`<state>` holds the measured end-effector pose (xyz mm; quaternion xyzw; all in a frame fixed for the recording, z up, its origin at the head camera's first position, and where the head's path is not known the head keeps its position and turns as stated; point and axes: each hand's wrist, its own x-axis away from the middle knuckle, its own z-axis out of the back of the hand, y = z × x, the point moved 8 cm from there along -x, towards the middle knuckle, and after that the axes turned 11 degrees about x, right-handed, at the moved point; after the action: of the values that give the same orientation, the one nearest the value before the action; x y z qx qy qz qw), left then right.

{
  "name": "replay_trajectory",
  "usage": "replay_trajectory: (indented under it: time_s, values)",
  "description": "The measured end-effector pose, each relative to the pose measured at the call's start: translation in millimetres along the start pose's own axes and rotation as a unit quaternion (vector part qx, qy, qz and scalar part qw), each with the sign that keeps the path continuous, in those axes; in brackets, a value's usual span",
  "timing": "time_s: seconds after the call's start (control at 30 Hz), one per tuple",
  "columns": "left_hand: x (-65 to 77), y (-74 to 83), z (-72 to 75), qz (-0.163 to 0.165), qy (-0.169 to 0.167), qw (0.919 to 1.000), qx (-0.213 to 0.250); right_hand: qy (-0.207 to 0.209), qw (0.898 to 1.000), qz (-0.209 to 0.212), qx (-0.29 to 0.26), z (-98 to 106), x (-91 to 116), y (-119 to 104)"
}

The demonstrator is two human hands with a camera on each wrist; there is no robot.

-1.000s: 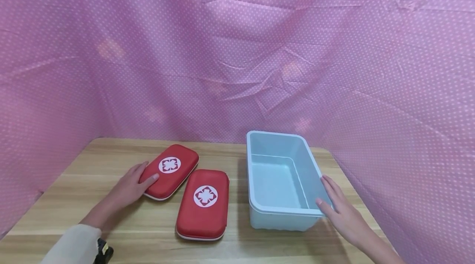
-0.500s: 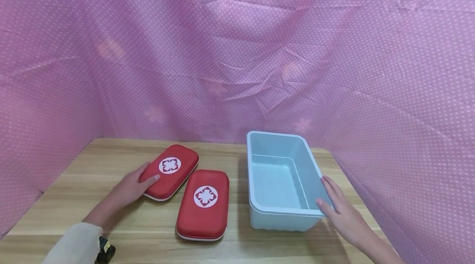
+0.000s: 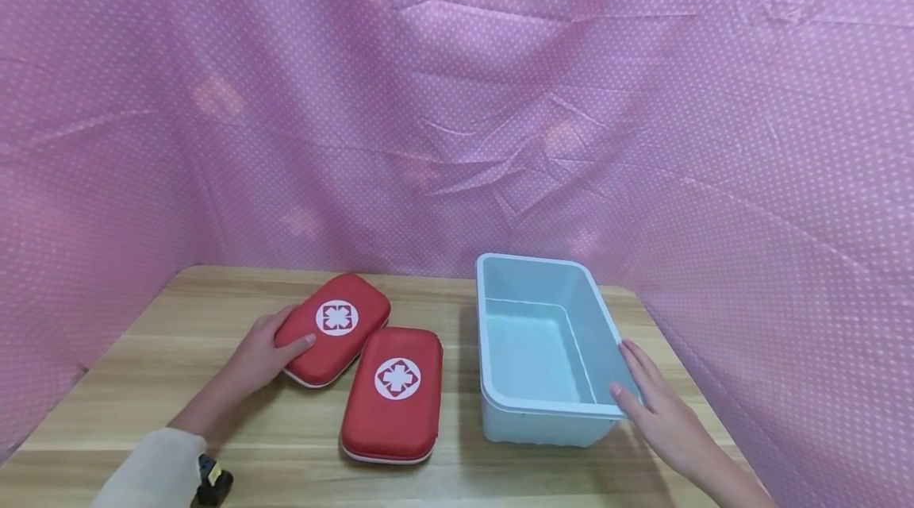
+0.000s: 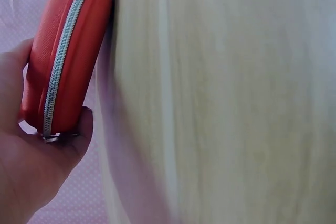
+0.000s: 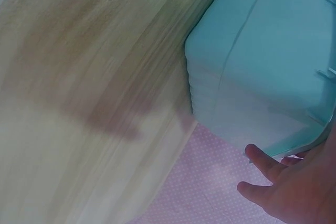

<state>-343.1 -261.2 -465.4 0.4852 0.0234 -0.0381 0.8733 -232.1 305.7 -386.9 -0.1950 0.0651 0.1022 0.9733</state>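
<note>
Near the tabletop point(image 3: 236, 290)'s far edge, left of centre: the left hand point(image 3: 259, 351) pinches a red case point(image 3: 334, 329).
Rounded, with a silver zip point(image 4: 63, 51) and white cross emblem point(image 3: 337, 318), it's angled beside a matching case point(image 3: 392, 405); the right hand point(image 3: 662, 413) grips a pale-blue tub point(image 3: 539, 429).

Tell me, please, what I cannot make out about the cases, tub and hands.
Contents of left red case and right red case: hidden by closed covers, head view.
Some fingertips of the left hand: behind left red case, head view.
Underside of the blue tub: hidden by its walls, right wrist view.
Right hand: partly cut off by right edge, right wrist view.
</note>
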Motion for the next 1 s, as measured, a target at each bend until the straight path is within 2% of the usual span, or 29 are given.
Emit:
replay_trajectory:
  time_s: [0.2,0.6,0.8,1.0]
  values:
    - [0.7,2.6,-0.3,-0.008,-0.001,0.9999,0.011,0.0,1.0,0.002,-0.005,0.8,-0.2,-1.4]
    - [3.7,10.0,-3.0,-0.039,-0.024,0.9987,0.024,0.001,1.0,0.001,-0.016,3.1,0.8,-3.6]
    - [6.0,11.8,-3.9,-0.031,-0.039,0.9982,0.032,0.0,1.0,0.001,-0.017,2.5,0.9,-4.0]
    - [7.4,13.7,-2.6,-0.02,-0.038,0.9983,0.04,-0.002,1.0,0.001,-0.018,2.5,1.1,-4.2]
